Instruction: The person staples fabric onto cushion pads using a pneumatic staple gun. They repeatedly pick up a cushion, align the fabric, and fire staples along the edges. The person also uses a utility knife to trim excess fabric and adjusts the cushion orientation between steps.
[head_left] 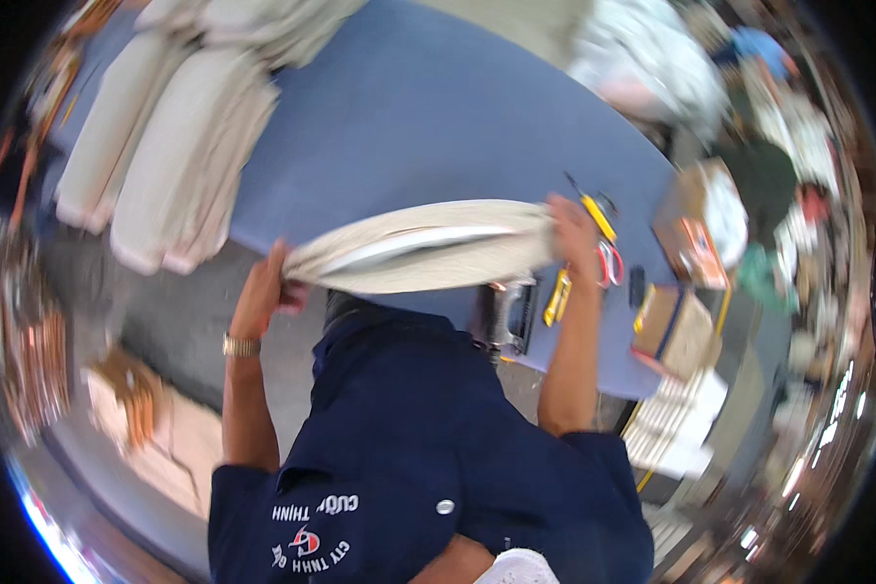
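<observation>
Beige cloth [462, 272] stretches across the near edge of the desk [409, 107], at twelve o'clock from the person's chest. The left hand's [263, 294] fingers clamp its nine-o'clock end; the right hand's [576, 238], its three-o'clock end. A loosened grip could drop it; a swinging right wrist could knock the red scissors [610, 265]. Blur obscures the right fingertips and the inside of the pale gap [428, 237].

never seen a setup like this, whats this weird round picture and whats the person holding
There is no robot here. A fisheye camera worn on the person's head looks down, so straight edges bend near the rim. Below you see their navy shirt. The bare left hand and right hand hold a beige, soft-looking piece by its ends, with white showing along its middle. On the blue table lie beige stacks, red-handled scissors and a yellow-handled tool.
</observation>
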Demonstrator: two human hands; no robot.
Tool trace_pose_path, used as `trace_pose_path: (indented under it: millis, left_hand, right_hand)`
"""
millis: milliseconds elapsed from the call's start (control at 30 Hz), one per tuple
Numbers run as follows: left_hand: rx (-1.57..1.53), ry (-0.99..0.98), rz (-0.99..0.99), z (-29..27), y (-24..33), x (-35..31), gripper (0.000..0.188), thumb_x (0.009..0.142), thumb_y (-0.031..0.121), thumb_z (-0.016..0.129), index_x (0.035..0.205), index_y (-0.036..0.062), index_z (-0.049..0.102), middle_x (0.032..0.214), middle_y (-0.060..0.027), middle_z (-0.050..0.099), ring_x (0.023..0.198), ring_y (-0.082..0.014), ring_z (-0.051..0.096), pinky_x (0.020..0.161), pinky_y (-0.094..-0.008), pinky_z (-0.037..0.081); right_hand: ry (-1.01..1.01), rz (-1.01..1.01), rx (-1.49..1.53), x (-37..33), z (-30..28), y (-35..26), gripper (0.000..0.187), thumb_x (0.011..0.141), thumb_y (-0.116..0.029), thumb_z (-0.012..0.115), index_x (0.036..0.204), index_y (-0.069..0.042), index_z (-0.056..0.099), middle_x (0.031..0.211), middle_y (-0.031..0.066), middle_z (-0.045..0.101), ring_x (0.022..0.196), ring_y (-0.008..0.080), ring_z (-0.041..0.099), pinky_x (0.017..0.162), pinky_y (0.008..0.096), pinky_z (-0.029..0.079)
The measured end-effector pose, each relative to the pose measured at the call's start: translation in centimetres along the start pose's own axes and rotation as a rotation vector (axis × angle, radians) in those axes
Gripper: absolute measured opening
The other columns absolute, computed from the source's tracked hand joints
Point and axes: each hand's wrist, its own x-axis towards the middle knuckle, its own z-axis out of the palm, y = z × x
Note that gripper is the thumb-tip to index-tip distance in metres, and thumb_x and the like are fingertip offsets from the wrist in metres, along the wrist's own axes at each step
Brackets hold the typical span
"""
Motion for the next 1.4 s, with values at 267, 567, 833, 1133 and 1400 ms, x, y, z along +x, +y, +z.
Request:
trace_pose_path:
  millis: [267, 567, 833, 1133, 1400]
  left_hand:
    - [1.059, -0.067, 0.694, 5.0, 6.5, 1.8, 0.059, 0.096, 0.045, 0.068, 0.139, 0.0063, 0.061, 0.136, -0.0226, 0.064, 0.122, -0.042, 0.062, 0.103, -0.0485, 0.049]
    - [1.284, -0.53, 0.918, 19.3, 12.6, 6.5, 0.101, 0.075, 0.034, 0.083, 0.156, 0.0001, 0.033, 0.119, -0.0293, 0.07, 0.103, -0.0464, 0.069, 0.088, -0.0508, 0.056]
    - [1.405, -0.627, 0.906, 20.4, 11.0, 4.4, 0.101, 0.077, 0.026, 0.078, 0.157, -0.0057, 0.025, 0.111, -0.0347, 0.068, 0.099, -0.0518, 0.067, 0.084, -0.0534, 0.055]
    - [0.869, -0.895, 0.546, 22.8, 12.1, 13.6, 0.069, 0.111, 0.045, 0.044, 0.161, 0.0005, 0.029, 0.148, -0.0173, 0.058, 0.131, -0.0262, 0.059, 0.112, -0.0387, 0.045]
    - [0.395, -1.135, 0.091, 29.1, 8.9, 12.5, 0.073, 0.109, 0.059, 0.033, 0.167, 0.0163, 0.02, 0.164, -0.0143, 0.036, 0.144, -0.027, 0.046, 0.116, -0.0384, 0.041]
  right_hand:
    - [0.261, 0.031, 0.17, -2.4, 1.8, 2.5, 0.043, 0.101, -0.032, 0.062, 0.134, -0.003, 0.064, 0.119, 0.0131, 0.072, 0.113, 0.0256, 0.066, 0.101, 0.0372, 0.05]
    - [0.33, -0.056, 0.152, -9.7, 6.8, -1.0, 0.038, 0.096, -0.044, 0.068, 0.099, -0.006, 0.069, 0.148, 0.0289, 0.047, 0.132, 0.0435, 0.055, 0.106, 0.0454, 0.047]
    - [0.274, 0.176, 0.027, -9.7, 5.6, -1.3, 0.067, 0.094, -0.068, 0.058, 0.082, -0.003, 0.07, 0.105, 0.024, 0.067, 0.089, 0.0411, 0.07, 0.077, 0.0517, 0.055]
    - [0.344, 0.017, 0.184, -9.7, 7.0, 3.1, 0.06, 0.102, -0.053, 0.056, 0.081, 0.002, 0.068, 0.073, 0.024, 0.063, 0.07, 0.0398, 0.063, 0.065, 0.0507, 0.046]
    - [0.358, -0.081, 0.419, -8.3, 8.7, 5.7, 0.057, 0.105, -0.047, 0.058, 0.075, 0.002, 0.056, 0.062, 0.0067, 0.039, 0.061, 0.0142, 0.039, 0.056, 0.0397, 0.035]
